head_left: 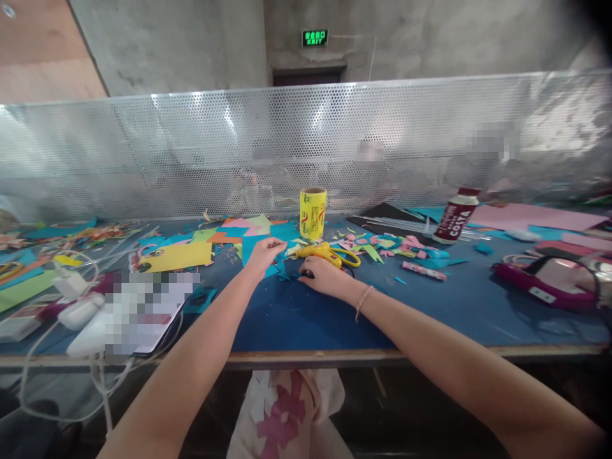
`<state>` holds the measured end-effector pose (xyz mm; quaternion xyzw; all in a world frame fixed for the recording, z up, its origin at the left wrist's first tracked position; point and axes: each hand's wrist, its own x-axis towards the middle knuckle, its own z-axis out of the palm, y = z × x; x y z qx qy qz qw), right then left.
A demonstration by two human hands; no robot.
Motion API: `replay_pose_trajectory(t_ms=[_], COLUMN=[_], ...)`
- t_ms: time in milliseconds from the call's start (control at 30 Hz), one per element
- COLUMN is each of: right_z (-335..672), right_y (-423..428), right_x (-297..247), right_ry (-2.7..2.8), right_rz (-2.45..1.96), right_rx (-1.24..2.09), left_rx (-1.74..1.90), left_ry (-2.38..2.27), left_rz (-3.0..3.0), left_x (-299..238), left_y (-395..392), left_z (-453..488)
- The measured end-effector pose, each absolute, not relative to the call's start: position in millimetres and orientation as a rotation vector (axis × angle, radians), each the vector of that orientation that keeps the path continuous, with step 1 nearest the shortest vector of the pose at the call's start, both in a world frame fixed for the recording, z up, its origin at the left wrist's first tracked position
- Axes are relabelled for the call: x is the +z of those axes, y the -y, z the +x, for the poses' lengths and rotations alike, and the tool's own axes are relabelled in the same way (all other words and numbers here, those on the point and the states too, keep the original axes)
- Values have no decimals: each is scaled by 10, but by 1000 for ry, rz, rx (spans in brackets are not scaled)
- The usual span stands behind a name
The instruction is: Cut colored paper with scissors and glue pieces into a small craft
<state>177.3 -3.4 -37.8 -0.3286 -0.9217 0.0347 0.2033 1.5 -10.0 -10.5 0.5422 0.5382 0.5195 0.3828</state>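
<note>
My left hand (pixel 268 254) is held over the scraps in front of me, thumb and fingers pinched together. Whatever may be between those fingertips is too small to make out. Blue paper (pixel 253 248) lies just beside and behind it. To its right, my right hand (pixel 322 275) rests low on the table with its fingers curled. Something small and dark (pixel 308 273) shows at these fingers, its kind unclear. Right behind the right hand lies a yellow tool with a looped handle (pixel 351 257). Small blue paper scraps (pixel 285 273) are scattered between the two hands.
A yellow-labelled roll (pixel 313 215) stands behind the hands. Farther right are a Costa bottle (pixel 458 217), a glue-stick-like tube (pixel 424 271) and a purple device (pixel 545 284). A phone (pixel 160 319) with cables lies left. A perforated metal screen (pixel 191 159) borders the table's back.
</note>
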Motion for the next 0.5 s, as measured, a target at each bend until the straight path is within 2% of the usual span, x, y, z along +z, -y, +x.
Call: replay_pose_trajectory(t_ms=[200,400,500], right_z=[1831,1847,1831], right_y=[-18,156,157], right_x=[-340,-257,-274], right_ry=[2625,2808,2758], right_rz=[-842,-654,-670], right_rx=[78,-164,-69], left_rx=[1319,1321,1322], left_ry=[-1375,-1389,-1389], left_rz=[1387,1399,1392], left_x=[-101,-98,-100], left_y=[103,104,102], left_z=[11,3,6])
